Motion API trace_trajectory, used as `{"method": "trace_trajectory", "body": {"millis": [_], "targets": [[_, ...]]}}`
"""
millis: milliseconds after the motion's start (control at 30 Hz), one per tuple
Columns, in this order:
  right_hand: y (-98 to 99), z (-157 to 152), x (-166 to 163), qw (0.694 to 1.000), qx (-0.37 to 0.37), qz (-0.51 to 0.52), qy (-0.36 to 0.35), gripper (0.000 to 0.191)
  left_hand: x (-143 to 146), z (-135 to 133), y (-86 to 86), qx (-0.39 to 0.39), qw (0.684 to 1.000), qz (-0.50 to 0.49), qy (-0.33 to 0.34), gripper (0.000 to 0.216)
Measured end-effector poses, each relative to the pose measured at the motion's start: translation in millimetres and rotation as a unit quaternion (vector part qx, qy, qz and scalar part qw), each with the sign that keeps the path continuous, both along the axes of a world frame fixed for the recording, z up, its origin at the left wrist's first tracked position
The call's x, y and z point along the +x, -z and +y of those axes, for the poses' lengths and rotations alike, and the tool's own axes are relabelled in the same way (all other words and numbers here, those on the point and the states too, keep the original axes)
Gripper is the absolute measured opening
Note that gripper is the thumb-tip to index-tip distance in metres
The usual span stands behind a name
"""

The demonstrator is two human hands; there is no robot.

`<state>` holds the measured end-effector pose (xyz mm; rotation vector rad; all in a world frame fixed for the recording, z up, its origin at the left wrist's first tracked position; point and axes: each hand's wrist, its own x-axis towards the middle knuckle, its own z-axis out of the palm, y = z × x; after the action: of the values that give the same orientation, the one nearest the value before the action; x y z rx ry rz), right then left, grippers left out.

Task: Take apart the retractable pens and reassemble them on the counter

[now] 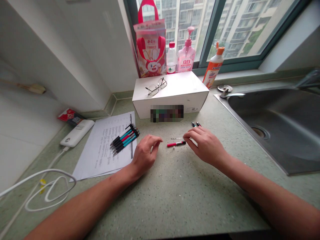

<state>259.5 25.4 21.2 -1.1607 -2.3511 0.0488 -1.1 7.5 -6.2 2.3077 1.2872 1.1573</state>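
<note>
My right hand [206, 143] pinches a thin pen refill [176, 138] near one end, its tip pointing left above the counter. Just below it lies a red and black pen barrel [176, 144], with a tiny pale piece [174, 148] beside it. My left hand [147, 151] is closed in a pinch to the left of the barrel; whatever its fingertips hold, if anything, is too small to make out. Several assembled pens [125, 138], blue, red and black, lie in a row on printed paper [100, 150]. Beyond my right hand, more pens [196, 124] show, partly hidden by it.
A white box [172, 86] carrying glasses [157, 87] stands at the back, bottles [186, 55] and a red bag [151, 50] behind it. The metal sink [270, 126] is on the right. At left are a power bank [77, 133] and white cable [53, 190].
</note>
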Motion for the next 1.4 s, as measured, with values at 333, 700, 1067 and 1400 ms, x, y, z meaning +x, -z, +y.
{"method": "trace_trajectory", "body": {"millis": [333, 700, 1067, 1400], "targets": [[4.2, -7, -10, 0.998, -0.002, -0.005, -0.060, 0.022, 5, -2, -3.8, -0.019, 0.998, 0.044, 0.045, 0.016], [3.4, -7, -6, 0.998, -0.044, -0.029, -0.041, 0.021, 6, -2, -3.2, -0.018, 0.997, 0.077, 0.027, 0.014], [-0.4, -10, -5, 0.979, -0.144, -0.091, -0.110, 0.012, 7, -2, 1.0, -0.013, 0.980, 0.182, 0.077, 0.015], [3.7, -8, -6, 0.980, -0.147, -0.088, -0.102, 0.011, 7, -1, 1.2, -0.003, 0.979, 0.185, 0.091, 0.012]]}}
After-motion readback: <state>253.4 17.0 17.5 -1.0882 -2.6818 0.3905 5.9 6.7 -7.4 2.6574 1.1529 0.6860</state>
